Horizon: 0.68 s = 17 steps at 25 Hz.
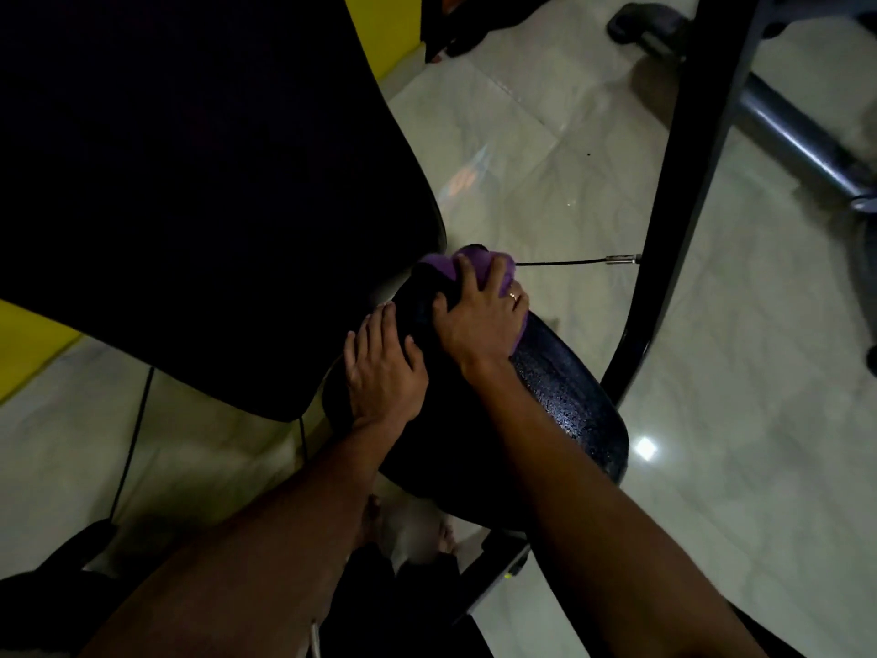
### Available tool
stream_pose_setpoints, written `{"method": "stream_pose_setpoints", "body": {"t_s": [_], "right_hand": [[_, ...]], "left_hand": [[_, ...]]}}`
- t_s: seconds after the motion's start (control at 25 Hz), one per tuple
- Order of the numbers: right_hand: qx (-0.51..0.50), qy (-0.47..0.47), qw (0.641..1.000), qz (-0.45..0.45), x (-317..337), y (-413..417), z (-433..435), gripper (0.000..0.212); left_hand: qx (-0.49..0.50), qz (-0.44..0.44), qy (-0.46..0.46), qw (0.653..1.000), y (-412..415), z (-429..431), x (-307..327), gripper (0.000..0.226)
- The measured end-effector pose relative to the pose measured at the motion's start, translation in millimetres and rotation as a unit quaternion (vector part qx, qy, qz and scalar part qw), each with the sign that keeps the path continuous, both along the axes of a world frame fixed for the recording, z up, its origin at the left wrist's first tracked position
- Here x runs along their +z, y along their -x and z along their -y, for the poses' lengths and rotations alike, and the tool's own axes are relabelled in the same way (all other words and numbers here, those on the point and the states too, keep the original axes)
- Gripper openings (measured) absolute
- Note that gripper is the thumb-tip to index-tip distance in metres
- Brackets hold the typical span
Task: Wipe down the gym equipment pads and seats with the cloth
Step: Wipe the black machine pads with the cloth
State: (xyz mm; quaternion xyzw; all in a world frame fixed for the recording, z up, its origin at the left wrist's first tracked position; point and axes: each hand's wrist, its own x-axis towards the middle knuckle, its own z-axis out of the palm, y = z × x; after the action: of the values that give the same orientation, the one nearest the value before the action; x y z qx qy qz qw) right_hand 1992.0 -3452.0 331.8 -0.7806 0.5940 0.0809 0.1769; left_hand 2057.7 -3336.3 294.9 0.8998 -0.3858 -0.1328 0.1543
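Note:
A black textured roller pad (569,401) lies across the middle of the view, slanting from upper left to lower right. My right hand (479,315) presses a purple cloth (474,263) onto the pad's far end, fingers spread over the cloth. My left hand (382,372) rests flat on the pad's near left side, fingers apart, with nothing in it. A large black seat pad (190,182) fills the upper left and overhangs the roller's far end.
A curved black frame bar (678,182) runs down the right side, with a thin cable (569,262) reaching to it. A grey metal tube (797,130) lies on the pale tiled floor (735,420). A yellow wall (379,26) stands behind.

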Motion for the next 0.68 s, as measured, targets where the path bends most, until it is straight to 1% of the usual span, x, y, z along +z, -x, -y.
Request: {"method": "stream_pose_setpoints", "body": {"t_s": [0.12,0.2,0.28,0.32,0.4,0.44,0.48,0.56,0.68], "right_hand": [[0.092,0.044,0.994,0.046,15,51,-42,0.064],[0.094,0.053,0.993,0.037,25,97,-61,0.064],[0.052,0.046,0.997,0.013,30,122,-53,0.063],[0.020,0.041,0.999,0.003,31,120,-45,0.063],[-0.058,0.016,0.998,0.010,29,90,-25,0.063],[-0.082,0.001,0.997,0.014,27,69,-20,0.063],[-0.080,-0.006,0.997,0.013,24,51,-21,0.063],[-0.007,0.011,1.000,0.018,17,36,-45,0.063],[0.094,0.066,0.993,0.039,21,75,-104,0.063]], "left_hand": [[0.002,-0.002,0.015,1.000,0,-1,0,0.055],[-0.001,-0.009,0.016,1.000,0,-1,0,0.055],[-0.004,-0.019,0.015,1.000,2,-1,1,0.056],[-0.003,-0.018,0.018,1.000,3,-1,1,0.056],[0.001,-0.021,0.024,0.999,2,-1,1,0.057],[0.000,-0.024,0.029,0.999,2,-2,0,0.057],[-0.003,-0.023,0.033,0.999,1,-3,0,0.058],[-0.011,-0.026,0.038,0.999,-1,-3,-1,0.059],[-0.021,-0.030,0.059,0.998,-4,-8,-2,0.057]]}}
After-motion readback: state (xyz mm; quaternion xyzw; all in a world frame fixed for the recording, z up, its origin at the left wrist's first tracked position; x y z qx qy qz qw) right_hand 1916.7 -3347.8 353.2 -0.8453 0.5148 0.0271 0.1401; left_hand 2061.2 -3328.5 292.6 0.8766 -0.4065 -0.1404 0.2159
